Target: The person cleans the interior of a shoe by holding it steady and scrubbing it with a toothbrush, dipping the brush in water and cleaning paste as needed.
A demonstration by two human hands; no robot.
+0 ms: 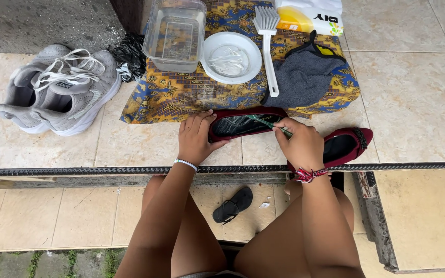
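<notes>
The left hand (pixel 195 138) pressed its fingers on the heel end of a dark red flat shoe (pixel 245 125), which lay on the tiled ledge (pixel 145 144) at the near edge of a patterned cloth (pixel 181 92). The right hand (pixel 302 144), at three o'clock from the left, pinched a thin green tool (pixel 271 125), probably a small brush, with its tip inside the shoe. To do this well, the left hand needed to pin the shoe firmly while the tool worked the insole in short strokes.

A second red shoe (pixel 348 144) lay just beside the right hand, at three o'clock. At twelve o'clock sat a white plate (pixel 231 57), a clear tub (pixel 175 35), a white scrub brush (pixel 268 41) and a grey cloth (pixel 302 74). A white and yellow packet (pixel 310 16) lay at one o'clock, and grey sneakers (pixel 60 90) at ten.
</notes>
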